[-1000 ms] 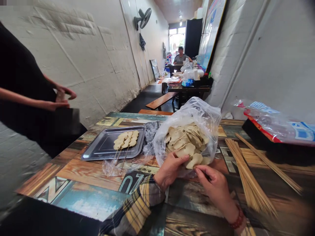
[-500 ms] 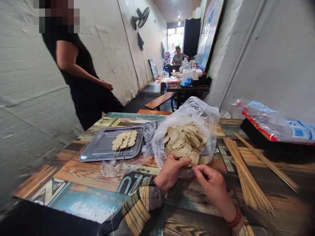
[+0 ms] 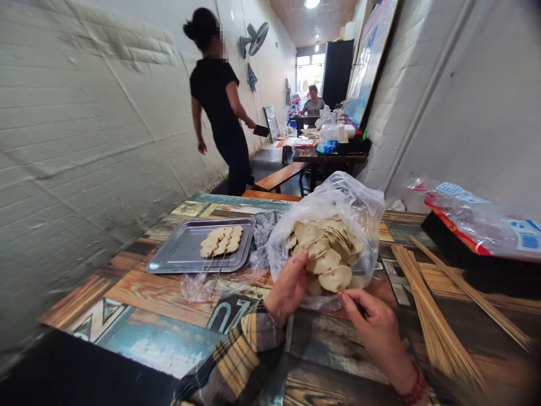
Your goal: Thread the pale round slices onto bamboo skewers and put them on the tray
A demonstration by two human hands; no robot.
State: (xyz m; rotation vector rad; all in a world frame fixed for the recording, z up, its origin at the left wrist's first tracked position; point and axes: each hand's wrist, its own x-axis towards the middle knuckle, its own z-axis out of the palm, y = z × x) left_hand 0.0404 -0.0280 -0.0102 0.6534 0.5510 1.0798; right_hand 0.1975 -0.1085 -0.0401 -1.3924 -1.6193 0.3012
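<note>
Thin, pale round slices (image 3: 338, 237) with wavy edges fill a clear plastic bag (image 3: 363, 197) in front of me. My left hand (image 3: 291, 287) is beside the slices at the bag's near left, its fingers loosely bent and apart, gripping nothing I can see. A row of overlapping slices (image 3: 335, 278) runs down to my right hand (image 3: 374, 324). There the thumb and forefinger pinch at the lowest slice's edge, seemingly on a skewer mostly hidden by slices and fingers. On the left, a metal tray (image 3: 167, 256) carries skewered slices (image 3: 222, 241), their sticks reaching over its near edge.
Loose bamboo skewers (image 3: 435, 321) lie to the right, near a black tray with red-edged plastic packaging (image 3: 469, 225). Crumpled clear plastic (image 3: 198, 286) lies by the metal tray. A person in black (image 3: 217, 96) walks beyond the table; another person (image 3: 313, 103) sits farther back.
My left hand has drawn its thumb off the slices and turned its fingers upward. The right hand keeps its pinch. The person in black has moved away, farther into the room.
</note>
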